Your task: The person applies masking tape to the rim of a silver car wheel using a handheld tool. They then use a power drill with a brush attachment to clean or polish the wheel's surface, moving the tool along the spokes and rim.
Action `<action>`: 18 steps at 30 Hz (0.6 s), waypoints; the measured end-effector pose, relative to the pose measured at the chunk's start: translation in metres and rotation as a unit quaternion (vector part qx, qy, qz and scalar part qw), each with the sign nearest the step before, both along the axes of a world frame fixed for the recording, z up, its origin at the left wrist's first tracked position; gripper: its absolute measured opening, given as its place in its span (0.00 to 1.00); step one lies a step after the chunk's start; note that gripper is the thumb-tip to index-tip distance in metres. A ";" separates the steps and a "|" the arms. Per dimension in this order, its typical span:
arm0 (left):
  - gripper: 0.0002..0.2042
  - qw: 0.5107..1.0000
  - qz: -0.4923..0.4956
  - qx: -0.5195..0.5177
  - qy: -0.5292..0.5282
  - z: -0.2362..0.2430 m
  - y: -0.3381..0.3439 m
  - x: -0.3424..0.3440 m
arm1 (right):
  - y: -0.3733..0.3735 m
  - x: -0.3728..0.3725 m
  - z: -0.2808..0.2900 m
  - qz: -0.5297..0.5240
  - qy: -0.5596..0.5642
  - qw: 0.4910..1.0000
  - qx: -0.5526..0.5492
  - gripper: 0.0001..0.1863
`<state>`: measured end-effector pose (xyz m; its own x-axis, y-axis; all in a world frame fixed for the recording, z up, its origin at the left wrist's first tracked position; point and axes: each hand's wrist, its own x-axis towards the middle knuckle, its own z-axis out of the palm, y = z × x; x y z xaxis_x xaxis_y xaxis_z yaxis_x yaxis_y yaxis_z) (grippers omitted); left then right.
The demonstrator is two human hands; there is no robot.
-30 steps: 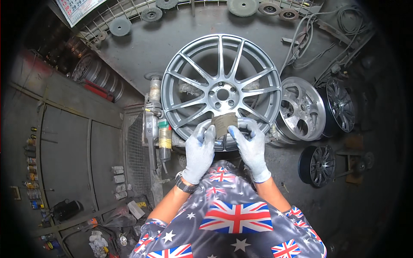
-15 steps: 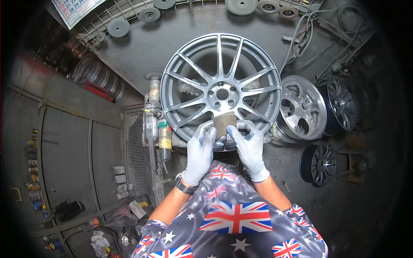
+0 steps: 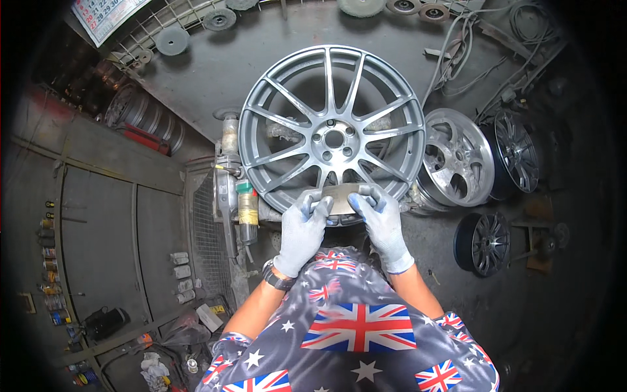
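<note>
Both gloved hands grip a small brownish-grey sheet, which looks like sandpaper (image 3: pixel 341 198), in front of my body. My left hand (image 3: pixel 303 225) pinches its left edge and my right hand (image 3: pixel 384 225) its right edge. The sheet lies over the near part of a large grey multi-spoke alloy wheel (image 3: pixel 334 154), covering part of a spoke and the near rim. The wheel rests face up, with pale worn patches along its spokes. White gloves with bluish fingertips cover both hands.
Left of the wheel are a yellow-taped power tool (image 3: pixel 248 214) and a metal clamp-like piece (image 3: pixel 225 196). More wheels stand to the right, a silver one (image 3: pixel 480 160) and a dark one (image 3: pixel 486 243). Grinding discs (image 3: pixel 172 40) hang at the back; cables (image 3: pixel 450 72) lie back right.
The sheet between my hands has tilted or bent and now looks wider and shorter. Both hands have spread slightly apart. The whole view has shifted a little.
</note>
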<state>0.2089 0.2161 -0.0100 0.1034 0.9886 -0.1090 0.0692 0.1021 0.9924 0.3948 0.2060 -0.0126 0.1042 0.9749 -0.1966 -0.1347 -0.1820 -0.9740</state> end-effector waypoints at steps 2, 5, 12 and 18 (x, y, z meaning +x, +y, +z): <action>0.11 1.000 -0.011 -0.013 -0.019 -0.004 -0.001 -0.002 | -0.004 0.002 -0.001 0.015 -0.028 1.000 -0.004 0.12; 0.10 0.998 -0.008 -0.037 -0.043 -0.007 0.004 -0.003 | -0.005 0.000 -0.005 0.014 -0.019 1.000 -0.006 0.12; 0.09 0.992 0.003 -0.108 -0.059 -0.021 0.012 -0.015 | 0.024 0.001 -0.030 0.006 -0.099 0.995 0.016 0.14; 0.07 0.986 0.057 -0.125 -0.092 -0.038 0.006 -0.034 | 0.112 0.021 -0.097 -0.042 -0.188 0.980 0.049 0.11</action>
<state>0.1751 0.2217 -0.0482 0.0346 0.9399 -0.3398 -0.1351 0.3413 0.9302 0.4153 0.3183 -0.1100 0.2321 0.9721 -0.0344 0.2264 -0.0884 -0.9700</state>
